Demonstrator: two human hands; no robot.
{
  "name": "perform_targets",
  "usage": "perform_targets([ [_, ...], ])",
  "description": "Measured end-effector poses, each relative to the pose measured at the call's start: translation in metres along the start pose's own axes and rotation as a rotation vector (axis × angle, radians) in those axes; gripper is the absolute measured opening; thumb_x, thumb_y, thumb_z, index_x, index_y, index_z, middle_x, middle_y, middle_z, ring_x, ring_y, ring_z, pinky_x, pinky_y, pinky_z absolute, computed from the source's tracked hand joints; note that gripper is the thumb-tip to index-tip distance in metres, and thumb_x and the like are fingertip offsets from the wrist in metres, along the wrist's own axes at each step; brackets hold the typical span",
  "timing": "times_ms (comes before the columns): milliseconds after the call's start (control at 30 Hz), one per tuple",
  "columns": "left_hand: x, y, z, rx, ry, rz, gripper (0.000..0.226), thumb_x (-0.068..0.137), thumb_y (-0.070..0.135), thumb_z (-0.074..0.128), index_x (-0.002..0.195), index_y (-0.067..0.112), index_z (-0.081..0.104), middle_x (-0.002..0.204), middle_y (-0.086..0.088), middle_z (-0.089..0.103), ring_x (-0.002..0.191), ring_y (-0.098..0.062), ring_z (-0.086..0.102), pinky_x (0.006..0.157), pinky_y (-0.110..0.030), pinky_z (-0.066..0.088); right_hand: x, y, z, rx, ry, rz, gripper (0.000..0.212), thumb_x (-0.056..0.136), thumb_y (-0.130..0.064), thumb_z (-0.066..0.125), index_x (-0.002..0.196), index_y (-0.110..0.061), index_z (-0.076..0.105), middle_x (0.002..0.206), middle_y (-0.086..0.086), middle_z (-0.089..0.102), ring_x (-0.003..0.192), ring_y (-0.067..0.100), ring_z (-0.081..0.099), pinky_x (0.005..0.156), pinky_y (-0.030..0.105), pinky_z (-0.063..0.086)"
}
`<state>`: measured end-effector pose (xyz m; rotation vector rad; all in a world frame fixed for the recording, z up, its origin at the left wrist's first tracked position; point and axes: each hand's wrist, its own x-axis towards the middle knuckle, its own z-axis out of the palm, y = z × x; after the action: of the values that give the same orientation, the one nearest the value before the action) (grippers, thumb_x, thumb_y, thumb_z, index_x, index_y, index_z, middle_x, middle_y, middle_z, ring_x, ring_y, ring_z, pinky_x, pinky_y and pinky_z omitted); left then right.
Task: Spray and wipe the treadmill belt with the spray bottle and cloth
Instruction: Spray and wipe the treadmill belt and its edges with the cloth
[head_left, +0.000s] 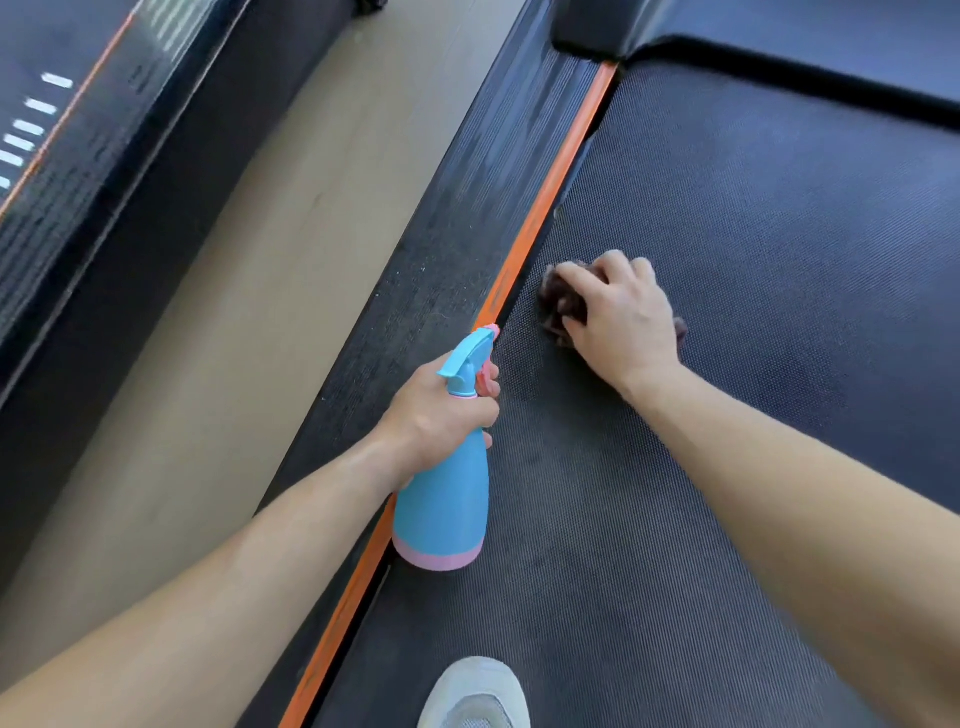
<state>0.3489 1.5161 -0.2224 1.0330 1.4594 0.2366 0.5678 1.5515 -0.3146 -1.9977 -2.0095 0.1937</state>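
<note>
The dark textured treadmill belt (753, 260) fills the right half of the head view. My right hand (618, 317) grips a crumpled dark brown cloth (558, 301) and presses it onto the belt near its left edge. Most of the cloth is hidden under the hand. My left hand (441, 410) holds a blue spray bottle (444, 499) with a pink base by its neck, upright, just above the belt's left edge. The bottle's nozzle points away from me along the orange strip.
An orange strip (550, 192) and a ribbed black side rail (457, 228) border the belt on the left. Beyond the rail lies a beige floor (249, 291), then another dark machine (78, 171). My grey shoe (475, 696) stands on the belt below.
</note>
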Motion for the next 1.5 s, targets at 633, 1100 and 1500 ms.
perform_targets([
  [633, -0.003, 0.006, 0.003, 0.071, -0.027, 0.006, 0.033, 0.09, -0.003, 0.063, 0.113, 0.018, 0.07, 0.114, -0.012, 0.073, 0.077, -0.025, 0.073, 0.055, -0.015, 0.053, -0.102, 0.005, -0.01, 0.035, -0.059, -0.257, 0.058, 0.072, -0.033, 0.075, 0.127, -0.021, 0.059, 0.106, 0.012, 0.055, 0.089, 0.035, 0.05, 0.068, 0.048, 0.052],
  [1100, -0.016, -0.015, -0.021, 0.022, 0.018, 0.016, 0.055, 0.075, 0.009, 0.066, 0.121, 0.038, 0.07, 0.108, -0.004, 0.072, 0.073, -0.024, 0.069, 0.076, -0.039, 0.066, -0.071, -0.044, 0.007, -0.044, -0.031, -0.214, 0.058, 0.073, -0.033, 0.079, 0.126, -0.018, 0.06, 0.108, 0.013, 0.056, 0.089, 0.036, 0.051, 0.065, 0.045, 0.051],
  [1500, -0.027, -0.011, -0.022, 0.024, 0.024, -0.029, 0.058, 0.066, 0.014, 0.064, 0.123, 0.024, 0.069, 0.116, -0.012, 0.072, 0.072, -0.027, 0.069, 0.071, -0.034, 0.062, -0.036, -0.062, 0.01, -0.108, -0.095, -0.048, 0.053, 0.077, -0.035, 0.079, 0.124, -0.018, 0.06, 0.112, 0.012, 0.056, 0.097, 0.037, 0.053, 0.066, 0.046, 0.052],
])
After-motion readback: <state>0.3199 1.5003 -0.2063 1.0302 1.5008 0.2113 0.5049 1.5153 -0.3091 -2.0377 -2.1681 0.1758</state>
